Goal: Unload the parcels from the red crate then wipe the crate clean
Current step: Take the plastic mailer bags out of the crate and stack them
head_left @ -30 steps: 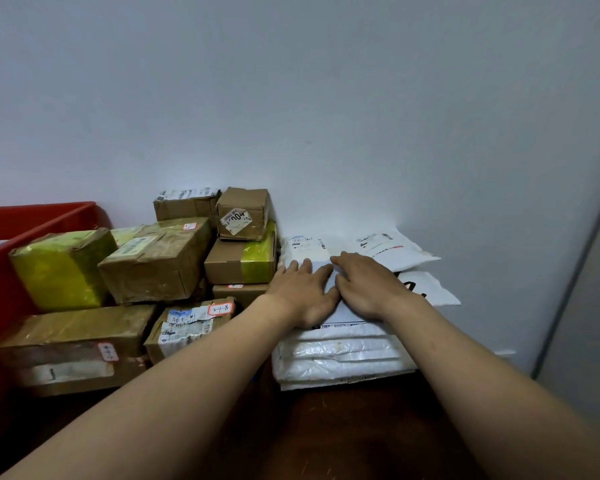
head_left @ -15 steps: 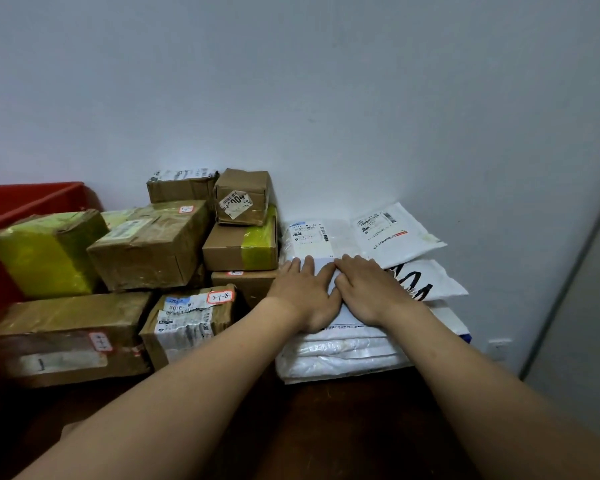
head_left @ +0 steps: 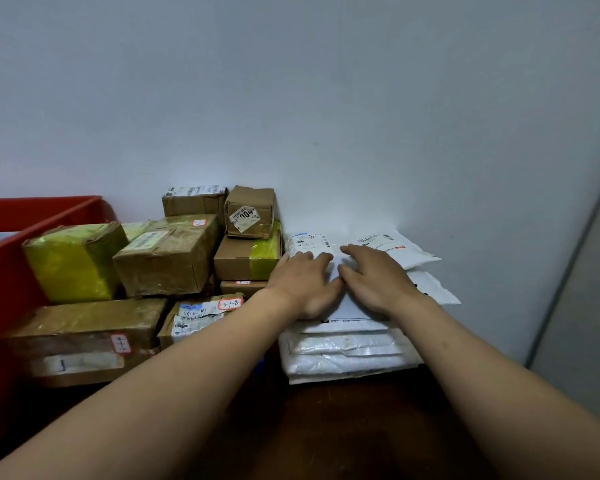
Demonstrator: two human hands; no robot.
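A stack of white plastic mailer parcels [head_left: 347, 348] lies on the dark wooden table [head_left: 343, 431] by the wall. My left hand [head_left: 307, 284] and my right hand [head_left: 374, 278] rest flat on top of the stack, side by side, fingers straight and pointing at the wall. To the left, cardboard parcels are piled up: a taped brown box [head_left: 167, 258], a yellow-taped box [head_left: 73, 261], a long flat box [head_left: 84, 337]. The red crate [head_left: 0, 271] stands at the far left; most of its inside is hidden.
A grey-white wall runs behind the piles. A vertical wall corner or door edge [head_left: 568, 278] rises on the right. Small boxes [head_left: 250, 213] are stacked against the wall between the brown pile and the mailers. Bare tabletop lies in front, between my forearms.
Both hands stay flat on the mailers, fingers spread a little more. The view has shifted slightly, showing more of the red crate at left.
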